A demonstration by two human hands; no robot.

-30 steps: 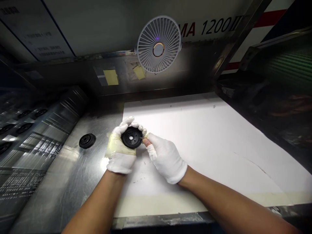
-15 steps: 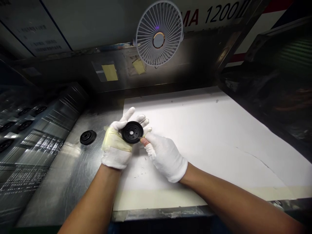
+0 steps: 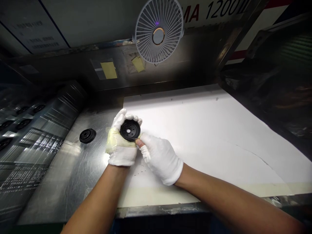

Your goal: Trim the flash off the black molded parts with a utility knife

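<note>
A black round part like a pulley wheel [image 3: 130,130], with a centre hole and smaller holes around it, rests in my left hand [image 3: 123,143]. That hand wears a white glove with yellowish tape across the palm, its fingers curled around the part's far edge. My right hand [image 3: 162,159], also gloved in white with the thumb tip bare, is closed in a pinch at the part's near right rim. Whatever lies between its thumb and finger is too small to make out. A second black round part [image 3: 87,136] with a ridged side lies on the metal table to the left.
Stacked clear trays [image 3: 56,123] holding several black round parts fill the left side. White paper [image 3: 207,139] covers the metal table [image 3: 80,172] to the right. A round fan [image 3: 159,35] hangs ahead, with yellow notes [image 3: 109,70] on the metal panel behind.
The fingers of my left hand have curled in around the round part, which has tilted and shifted slightly left. My right hand has moved left and slightly down along with it.
</note>
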